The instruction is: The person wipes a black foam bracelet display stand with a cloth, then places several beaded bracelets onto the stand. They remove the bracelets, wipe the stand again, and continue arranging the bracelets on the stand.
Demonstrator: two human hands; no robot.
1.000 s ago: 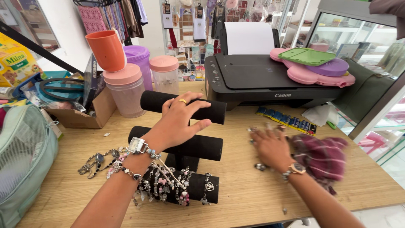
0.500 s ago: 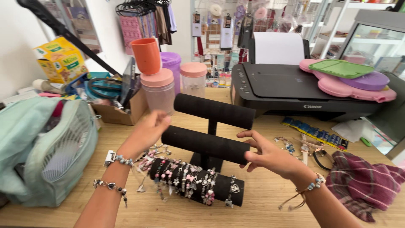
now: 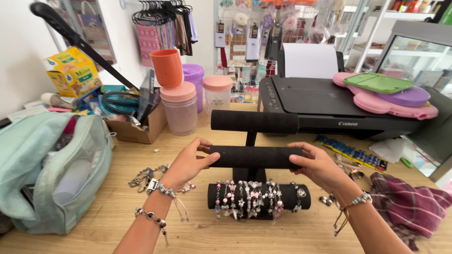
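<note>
Turned square to the camera within the last half second: the black velvet bracelet stand (image 3: 254,157), seen at an angle a moment earlier, now stood with all three bars running level across the view; gripped at both ends of the middle bar (image 3: 254,156), left hand (image 3: 188,162) curled round the left end with thumb on top, right hand (image 3: 318,164) wrapped round the right end; moved from looser positions, the left having hovered off the bar and the right only nearing it; judged as a steadying or repositioning of the stand on the wooden table (image 3: 141,221). Left bare: the top bar (image 3: 254,121) and the middle one; loaded only on the bottom bar (image 3: 259,196) with beaded bracelets (image 3: 249,195); scattered loose beside the left wrist, more chains (image 3: 146,176); bunched at the right edge, a plaid cloth (image 3: 407,200).
</note>
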